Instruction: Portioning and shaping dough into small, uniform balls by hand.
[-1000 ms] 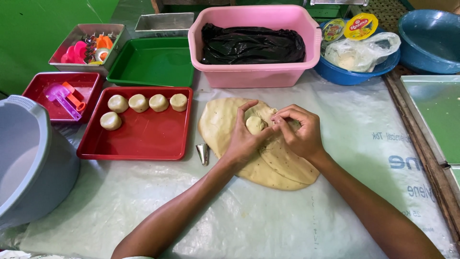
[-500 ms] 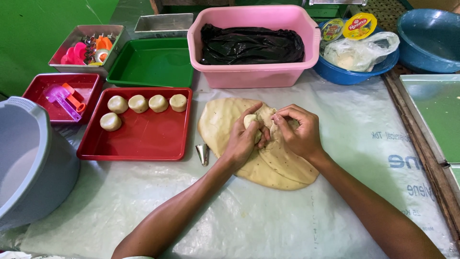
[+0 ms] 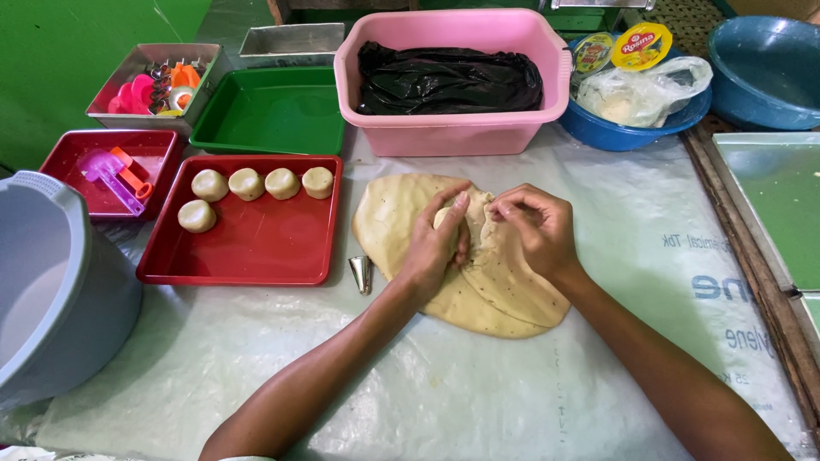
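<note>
Dough sheet [image 3: 478, 290], pale tan and speckled, lies flat on the plastic-covered tabletop [image 3: 427, 401] in the middle of the scene, its near edge rounded and its far part folded up under the person's hands. Both forearms reach in from the near edge. The left hand [image 3: 436, 243] is cupped and clenched around a small lump of dough [image 3: 444, 218] pinched up from the sheet. The right hand [image 3: 534, 226] rests just beside it, fingertips pressing the fold of the sheet. Over the last second the lump has slid from open view between the two hands into the left palm, and the hands have drawn closer together; by that sign, a portion looks to be in the middle of being pulled or shaped out of the sheet, not yet separated.

Just left of the sheet, a small metal cone [image 3: 361, 273] stands on the tabletop. Further left, a red tray [image 3: 256, 248] holds five round dough balls [image 3: 248, 183], four in a row and one nearer. At the near left edge sits a grey tub [image 3: 51, 299].

Farther back on the left are a smaller red tray [image 3: 77, 183] with pink and orange plastic tools, an empty green tray [image 3: 269, 111], and a metal box [image 3: 120, 81] of cutters. A pink basin [image 3: 453, 128] holding a black plastic bag [image 3: 448, 77] stands straight beyond the sheet, with blue bowls [image 3: 632, 132] to its right.
</note>
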